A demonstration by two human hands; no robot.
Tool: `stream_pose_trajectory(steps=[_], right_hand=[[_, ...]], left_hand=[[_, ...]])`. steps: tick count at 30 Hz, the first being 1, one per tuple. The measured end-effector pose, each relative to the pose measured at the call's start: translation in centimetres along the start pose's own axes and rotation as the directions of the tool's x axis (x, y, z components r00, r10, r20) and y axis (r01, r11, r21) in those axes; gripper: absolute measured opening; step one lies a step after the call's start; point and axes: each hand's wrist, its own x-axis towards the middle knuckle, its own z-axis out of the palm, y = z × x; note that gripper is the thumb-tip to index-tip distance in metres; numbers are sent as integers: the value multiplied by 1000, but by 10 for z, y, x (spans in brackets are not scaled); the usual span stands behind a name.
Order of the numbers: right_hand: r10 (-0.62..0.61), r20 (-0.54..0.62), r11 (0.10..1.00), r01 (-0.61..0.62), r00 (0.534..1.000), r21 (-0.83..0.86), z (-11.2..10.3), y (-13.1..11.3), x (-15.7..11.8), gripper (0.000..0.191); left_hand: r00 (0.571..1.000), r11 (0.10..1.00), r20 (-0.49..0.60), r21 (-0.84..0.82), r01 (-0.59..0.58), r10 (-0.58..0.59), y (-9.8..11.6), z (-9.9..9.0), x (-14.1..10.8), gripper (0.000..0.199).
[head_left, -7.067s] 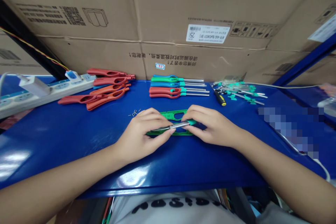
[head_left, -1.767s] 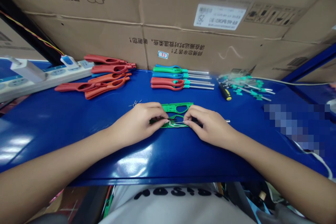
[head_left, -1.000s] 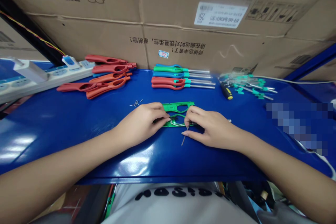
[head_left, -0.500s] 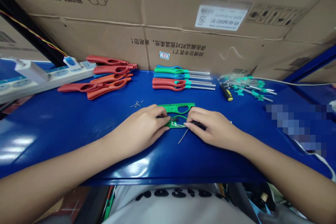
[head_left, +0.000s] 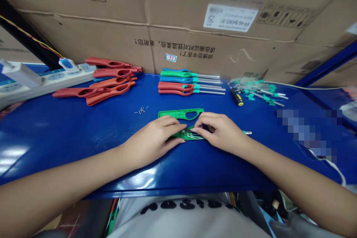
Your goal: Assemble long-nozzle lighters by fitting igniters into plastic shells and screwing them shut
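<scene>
My left hand point(head_left: 158, 137) is closed on the left part of a green lighter shell point(head_left: 192, 137) lying on the blue table. White wires and small dark parts show inside that shell. My right hand point(head_left: 220, 128) has thumb and forefinger pinched at the shell's inner parts; what lies between the fingertips is too small to make out. A metal tube tip point(head_left: 248, 132) sticks out to the right from behind my right hand. Just beyond both hands lies a second green shell half point(head_left: 181, 113), untouched.
Red and orange handles point(head_left: 111, 89) lie at the left by a white power strip point(head_left: 55, 78). Finished-looking lighters point(head_left: 178, 88) line the back middle. Small screws point(head_left: 141, 110) lie left of centre. A screwdriver point(head_left: 237, 97) and teal-ended tubes point(head_left: 264, 93) lie at the right; a cardboard box point(head_left: 178, 18) stands behind.
My right hand has moved its fingertips further into the shell. The thin dark rod that stuck out below my right fingers no longer shows. The view has shifted slightly.
</scene>
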Motion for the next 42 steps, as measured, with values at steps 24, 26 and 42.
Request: stream_pose_trajectory(steps=[24, 26, 42], right_hand=[[-16, 10, 1000, 16, 1000, -9, 2, 0, 0, 15], [-23, -4, 999, 22, 1000, -26, 3, -1, 0, 15], [-56, -26, 998, 56, 998, -12, 5, 1, 1, 15]], left_hand=[[998, 999, 55, 38, -27, 25, 3, 1, 0, 32], [998, 999, 47, 38, -31, 29, 2, 1, 0, 32], [1000, 999, 20, 29, -22, 21, 2, 2, 1, 35]])
